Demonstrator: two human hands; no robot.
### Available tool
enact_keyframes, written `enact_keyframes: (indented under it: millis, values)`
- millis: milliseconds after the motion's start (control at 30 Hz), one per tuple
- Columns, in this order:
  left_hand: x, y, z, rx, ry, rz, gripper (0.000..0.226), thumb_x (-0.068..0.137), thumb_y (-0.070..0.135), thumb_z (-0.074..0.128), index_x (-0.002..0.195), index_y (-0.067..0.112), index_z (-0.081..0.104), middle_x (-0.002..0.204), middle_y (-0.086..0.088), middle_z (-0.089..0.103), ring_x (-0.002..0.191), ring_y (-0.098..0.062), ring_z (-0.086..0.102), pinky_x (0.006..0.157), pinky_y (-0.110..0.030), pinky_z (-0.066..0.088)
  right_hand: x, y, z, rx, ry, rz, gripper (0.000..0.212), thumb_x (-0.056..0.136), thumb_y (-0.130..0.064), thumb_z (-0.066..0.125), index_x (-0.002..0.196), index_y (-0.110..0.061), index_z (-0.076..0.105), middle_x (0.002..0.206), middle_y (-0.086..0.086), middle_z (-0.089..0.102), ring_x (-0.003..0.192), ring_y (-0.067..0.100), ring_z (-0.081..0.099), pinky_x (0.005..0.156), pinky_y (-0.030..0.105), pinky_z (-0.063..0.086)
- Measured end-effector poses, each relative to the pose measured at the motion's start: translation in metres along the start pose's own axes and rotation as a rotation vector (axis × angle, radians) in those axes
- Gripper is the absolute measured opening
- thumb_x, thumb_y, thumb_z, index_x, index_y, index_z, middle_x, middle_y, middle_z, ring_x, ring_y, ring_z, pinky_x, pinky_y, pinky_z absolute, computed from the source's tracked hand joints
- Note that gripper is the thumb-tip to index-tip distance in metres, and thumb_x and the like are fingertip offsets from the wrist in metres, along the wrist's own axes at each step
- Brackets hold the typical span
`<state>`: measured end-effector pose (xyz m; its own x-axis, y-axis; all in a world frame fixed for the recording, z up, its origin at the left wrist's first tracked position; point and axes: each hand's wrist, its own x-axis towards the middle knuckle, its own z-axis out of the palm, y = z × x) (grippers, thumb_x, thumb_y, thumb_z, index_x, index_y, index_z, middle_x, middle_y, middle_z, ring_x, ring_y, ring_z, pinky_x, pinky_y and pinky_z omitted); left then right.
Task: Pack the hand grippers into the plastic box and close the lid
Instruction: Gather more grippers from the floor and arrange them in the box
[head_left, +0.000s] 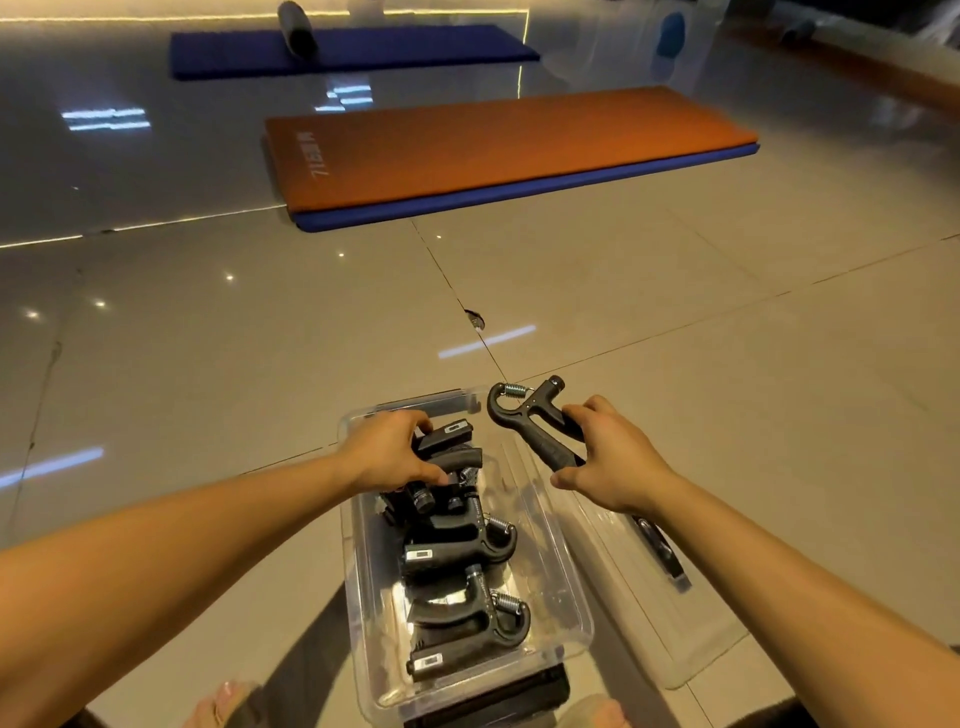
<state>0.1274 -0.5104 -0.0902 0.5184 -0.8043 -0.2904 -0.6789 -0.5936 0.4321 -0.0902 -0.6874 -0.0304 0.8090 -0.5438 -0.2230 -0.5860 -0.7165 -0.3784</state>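
My right hand grips a hand gripper by its handle — stiff, light, I judge — left hand clasping a second gripper at the box's far end.

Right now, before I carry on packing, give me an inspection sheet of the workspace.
Surface: glossy tiled floor; box stands on a dark block.
Job's things: clear box open, packed grippers inside; lid on the floor to its right.
Clutter: nothing seen.
Hands: left hand grips the far gripper in the box; right hand holds a loose gripper above its far right corner.
Cables: nothing seen.
Surroundings: orange mat, blue mat with a roller beyond.
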Motion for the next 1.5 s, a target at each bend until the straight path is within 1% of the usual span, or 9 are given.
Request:
enact_keyframes:
  millis: [167,433,733,833,1033,1100,1167,1300,1500]
  values:
    - [0.007,-0.008,-0.009,-0.033,0.048,-0.023,0.079,0.064,0.061,0.084,0.129,0.024,0.06,0.108,0.005,0.069,0.093,-0.013,0.064,0.082,-0.036,0.057,0.013,-0.004,0.011,-0.008,-0.014,-0.02,0.07,0.073,-0.042,0.084,0.13,-0.016,0.055,0.116,0.0,0.048,0.102,0.024,0.056,0.087,0.037,0.049]
    - [-0.006,-0.015,-0.073,0.019,0.151,-0.098,0.071,0.067,0.056,0.085,0.125,0.022,0.063,0.093,0.005,0.068,0.083,-0.013,0.063,0.07,-0.032,0.053,0.006,-0.054,0.039,0.026,-0.006,0.038,0.072,0.073,-0.052,0.083,0.129,-0.017,0.053,0.123,0.0,0.049,0.106,0.024,0.058,0.09,0.037,0.052]
    - [-0.022,-0.026,-0.104,0.06,0.062,-0.038,0.074,0.066,0.056,0.086,0.126,0.02,0.062,0.097,0.004,0.071,0.086,-0.014,0.066,0.082,-0.038,0.058,-0.002,-0.119,0.128,0.236,0.031,0.369,0.062,0.081,-0.044,0.08,0.127,-0.013,0.053,0.146,0.007,0.041,0.122,0.026,0.054,0.089,0.034,0.051]
    - [-0.014,-0.022,-0.104,0.042,0.038,-0.011,0.073,0.066,0.054,0.087,0.126,0.02,0.063,0.096,0.002,0.071,0.085,-0.014,0.067,0.082,-0.04,0.059,0.005,-0.129,0.15,0.256,0.066,0.441,0.066,0.082,-0.046,0.078,0.132,-0.013,0.049,0.141,0.008,0.045,0.124,0.026,0.052,0.09,0.036,0.051]
    - [-0.002,-0.025,-0.105,0.006,0.021,0.003,0.072,0.066,0.051,0.088,0.125,0.019,0.063,0.094,0.001,0.071,0.082,-0.015,0.067,0.081,-0.039,0.059,0.022,-0.114,0.152,0.124,0.009,0.321,0.054,0.088,-0.059,0.066,0.117,-0.014,0.06,0.12,0.005,0.059,0.107,0.026,0.062,0.082,0.034,0.052]
    - [0.0,-0.028,-0.103,0.005,0.006,-0.007,0.071,0.066,0.05,0.088,0.125,0.019,0.063,0.095,0.001,0.07,0.083,-0.015,0.067,0.082,-0.041,0.059,0.029,-0.097,0.141,0.097,0.001,0.247,0.036,0.094,-0.051,0.061,0.105,-0.017,0.065,0.107,0.004,0.063,0.094,0.024,0.064,0.078,0.036,0.055]
    - [0.002,-0.032,-0.1,-0.001,-0.004,-0.013,0.07,0.066,0.05,0.088,0.125,0.019,0.063,0.094,0.002,0.07,0.083,-0.014,0.066,0.082,-0.04,0.059,0.039,-0.081,0.128,0.036,-0.005,0.139,0.023,0.097,-0.034,0.061,0.111,-0.016,0.066,0.107,0.003,0.06,0.096,0.025,0.064,0.078,0.035,0.052]
    - [0.003,-0.039,-0.097,0.007,-0.025,-0.017,0.068,0.068,0.049,0.088,0.124,0.02,0.064,0.093,0.005,0.07,0.08,-0.013,0.066,0.079,-0.037,0.059,0.061,-0.069,0.118,-0.109,-0.033,-0.037,0.036,0.095,-0.023,0.065,0.13,-0.015,0.061,0.116,0.005,0.061,0.106,0.027,0.061,0.084,0.037,0.051]
    - [0.005,-0.046,-0.093,0.026,-0.047,-0.025,0.07,0.067,0.05,0.088,0.126,0.021,0.063,0.095,0.003,0.071,0.081,-0.014,0.067,0.08,-0.038,0.06,0.072,-0.071,0.119,-0.204,-0.068,-0.038,0.017,0.09,-0.014,0.066,0.107,-0.014,0.068,0.1,0.005,0.068,0.093,0.028,0.066,0.068,0.03,0.043]
